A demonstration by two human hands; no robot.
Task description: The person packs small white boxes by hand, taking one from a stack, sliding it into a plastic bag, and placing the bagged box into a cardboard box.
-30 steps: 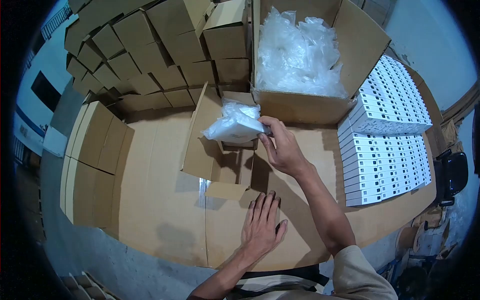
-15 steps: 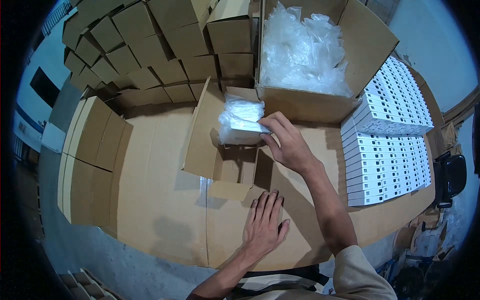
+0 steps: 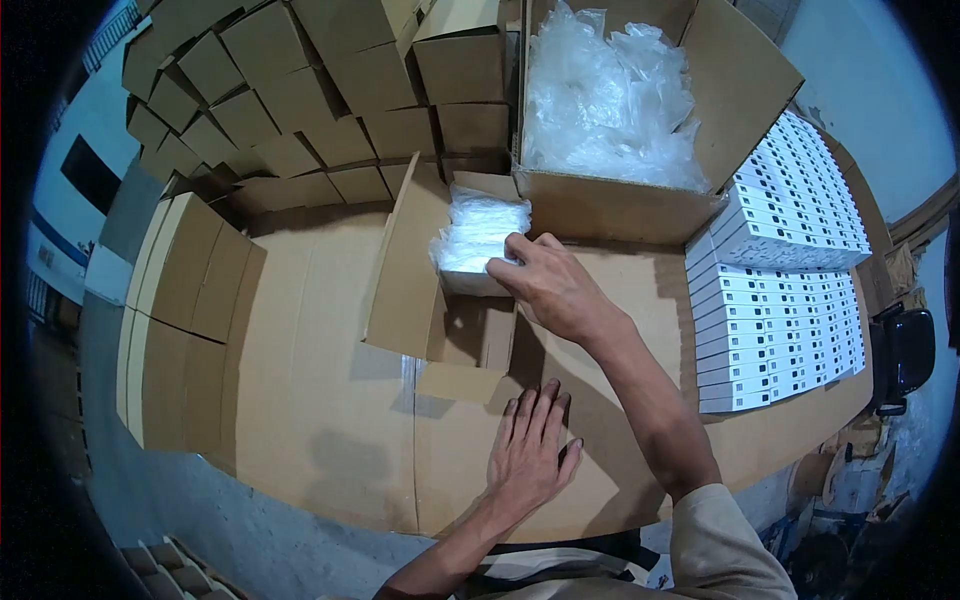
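Note:
An open cardboard box (image 3: 400, 275) stands in the middle of the work surface, its flaps spread. Plastic-wrapped white items (image 3: 478, 232) fill the back part of it, and bare cardboard shows in the front part. My right hand (image 3: 550, 285) is over the box's right edge, fingers bent and pressed together at the right side of the wrapped items; whether it grips one is hidden by the fingers. On the cardboard surface, just in front of the box, my left hand (image 3: 530, 450) lies flat with its fingers a little apart, holding nothing.
A large carton (image 3: 620, 205) of clear plastic bags (image 3: 610, 100) stands at the back. Stacked white boxes (image 3: 775, 335) are on the right. Brown cartons (image 3: 370, 80) are piled at the back left, with more cartons (image 3: 180, 325) at the left edge of the cardboard-covered table (image 3: 320, 400).
My right hand has shifted slightly left over the wrapped items, and its fingers have curled in. The items sit flatter in the box. My left hand has stayed in place.

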